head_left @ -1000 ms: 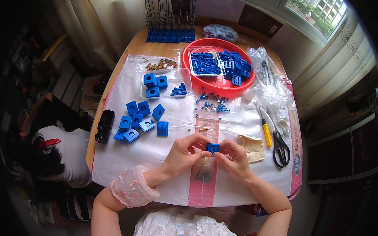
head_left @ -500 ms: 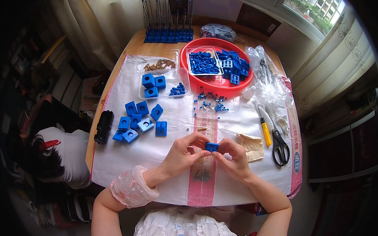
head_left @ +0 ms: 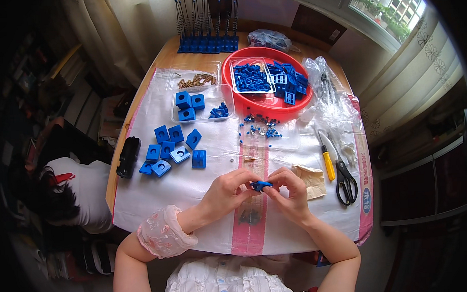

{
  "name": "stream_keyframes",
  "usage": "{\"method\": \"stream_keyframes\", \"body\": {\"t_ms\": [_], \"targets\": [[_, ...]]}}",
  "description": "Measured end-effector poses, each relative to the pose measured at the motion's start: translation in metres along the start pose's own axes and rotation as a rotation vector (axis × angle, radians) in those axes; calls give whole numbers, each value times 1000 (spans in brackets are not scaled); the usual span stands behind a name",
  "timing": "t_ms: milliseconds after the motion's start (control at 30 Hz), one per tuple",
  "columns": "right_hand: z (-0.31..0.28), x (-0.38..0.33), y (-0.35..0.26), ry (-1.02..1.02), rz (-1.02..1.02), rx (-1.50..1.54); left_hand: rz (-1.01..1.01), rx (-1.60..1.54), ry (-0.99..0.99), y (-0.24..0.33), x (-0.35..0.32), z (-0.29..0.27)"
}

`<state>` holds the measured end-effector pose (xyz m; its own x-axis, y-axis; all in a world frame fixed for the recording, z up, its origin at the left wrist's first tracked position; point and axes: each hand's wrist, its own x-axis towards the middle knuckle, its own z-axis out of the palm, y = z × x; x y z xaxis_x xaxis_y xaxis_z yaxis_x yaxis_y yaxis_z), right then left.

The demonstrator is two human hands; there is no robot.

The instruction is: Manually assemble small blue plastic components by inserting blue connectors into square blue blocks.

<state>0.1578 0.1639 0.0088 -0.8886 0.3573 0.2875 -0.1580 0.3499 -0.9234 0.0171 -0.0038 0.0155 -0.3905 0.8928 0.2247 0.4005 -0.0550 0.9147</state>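
Between my fingertips is a small blue plastic block, held above the pink stripe of the table cover. My left hand pinches it from the left, fingers closed. From the right, my right hand pinches its other end with thumb and fingers. The fingers hide part of the block, so its far side does not show. A short brass pin lies just beyond the hands. To the left, several blue blocks with round holes lie loose on the cover.
A red basin holds blue parts. Clear trays contain brass pins, blue blocks and tiny fittings. Scissors, a yellow-handled knife and a beige cloth lie right. A black case sits left; a person is beyond.
The blue block has tilted and turned between my fingertips. Both hands stay in nearly the same place, with the fingers slightly shifted.
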Motion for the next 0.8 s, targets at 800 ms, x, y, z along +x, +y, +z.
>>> {"method": "stream_keyframes", "body": {"t_ms": [800], "targets": [[-5, -2, 5, 16, 217, 364, -257, -285, -5, 3, -1, 2]]}}
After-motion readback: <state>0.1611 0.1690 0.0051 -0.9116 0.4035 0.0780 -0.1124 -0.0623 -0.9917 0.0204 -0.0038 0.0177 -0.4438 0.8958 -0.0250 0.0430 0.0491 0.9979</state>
